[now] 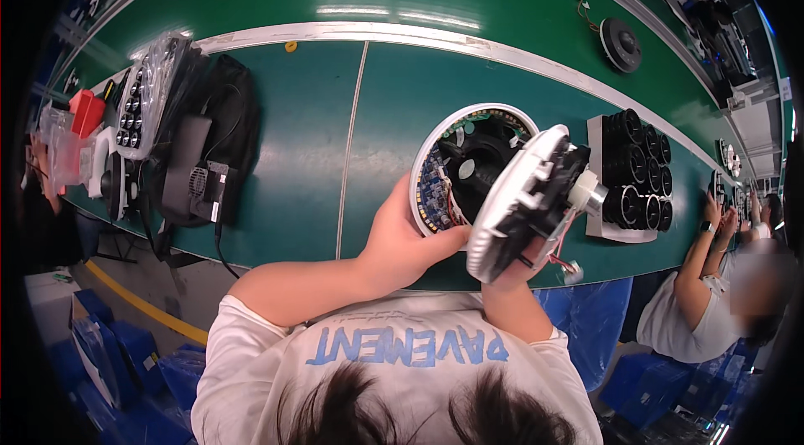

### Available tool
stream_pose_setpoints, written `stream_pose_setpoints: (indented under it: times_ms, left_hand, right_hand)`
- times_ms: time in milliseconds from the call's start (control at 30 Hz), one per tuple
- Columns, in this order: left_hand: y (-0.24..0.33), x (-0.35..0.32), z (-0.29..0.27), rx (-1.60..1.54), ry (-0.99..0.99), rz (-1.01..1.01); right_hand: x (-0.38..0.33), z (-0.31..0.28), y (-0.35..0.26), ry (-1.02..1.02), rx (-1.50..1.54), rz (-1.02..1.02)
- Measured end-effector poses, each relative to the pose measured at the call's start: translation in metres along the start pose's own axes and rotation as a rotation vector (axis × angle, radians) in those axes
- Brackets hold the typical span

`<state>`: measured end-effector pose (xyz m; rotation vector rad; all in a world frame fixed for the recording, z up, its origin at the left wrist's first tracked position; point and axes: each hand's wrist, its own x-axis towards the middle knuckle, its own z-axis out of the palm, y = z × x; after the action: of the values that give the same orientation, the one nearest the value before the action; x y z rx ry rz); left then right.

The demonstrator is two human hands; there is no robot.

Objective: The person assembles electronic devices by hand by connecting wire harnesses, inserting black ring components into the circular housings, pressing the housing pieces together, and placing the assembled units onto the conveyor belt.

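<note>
My left hand (400, 226) is wrapped round the lower left side of a round white housing (433, 185), its thumb over the rim. The housing's open face shows blue circuit boards, a ring of small pale parts and a dark round hollow. In my right hand (512, 272) is a white round cover (511, 185), tilted on edge at the housing's right. Black parts, a small silver motor (589, 194) and thin wires with a white connector (572, 271) are on its right-facing side. The cover hides part of the housing, and most of my right fingers are out of sight.
To the right, several black ring-shaped parts (643, 162) stand in a white tray (595, 215). Beyond the raised strip lies a black disc (621, 45) with wires. A black power adapter (191, 169) and plastic-wrapped parts (151, 97) sit at left. A co-worker (691, 303) sits at right.
</note>
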<state>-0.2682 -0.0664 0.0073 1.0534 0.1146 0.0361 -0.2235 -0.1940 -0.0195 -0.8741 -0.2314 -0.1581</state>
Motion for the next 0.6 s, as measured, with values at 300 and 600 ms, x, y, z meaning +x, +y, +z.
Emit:
stream_pose_setpoints:
  times_ms: [300,600]
  left_hand:
    - [0.005,-0.004,0.001,0.211,0.018,0.187]
    - [0.004,0.001,-0.009,0.378,-0.208,0.3]
  right_hand:
    - [0.014,0.021,-0.019,-0.132,-0.354,-0.026]
    - [0.02,0.013,-0.019,-0.127,-0.398,0.024]
